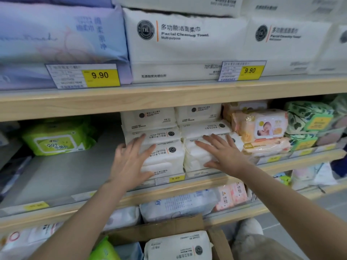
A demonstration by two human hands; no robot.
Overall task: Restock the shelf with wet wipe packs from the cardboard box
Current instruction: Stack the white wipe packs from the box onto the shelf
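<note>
Middle shelf point(56, 186): bare grey deck on its left half, stocked from centre to right. The white packs point(165, 156) stand in two side-by-side stacks at the front edge, with more of the same behind and above. Each lies flat, long axis running left to right along the shelf front, short end faces outward; the printed labels on the front ones read upside down, while those on the back row read upright.

Box point(169, 233): at the bottom of view below the shelves, flaps open, one white pack point(178, 246) lying inside with its long axis also left to right (a green pack shows beside it).

Left hand point(131, 162): flat, fingers spread, palm pressed on the left stack; grip not closed on anything. Right hand point(223, 152): likewise flat and splayed on the right stack, holding nothing.

Step judged in hand: squaring and pushing the placed stacks. Restocking appears unfinished, since stock remains in the box. Next move calls for lifting both hands clear, reaching down to the box, and taking the pack across its short width so it arrives in the same orientation.
</note>
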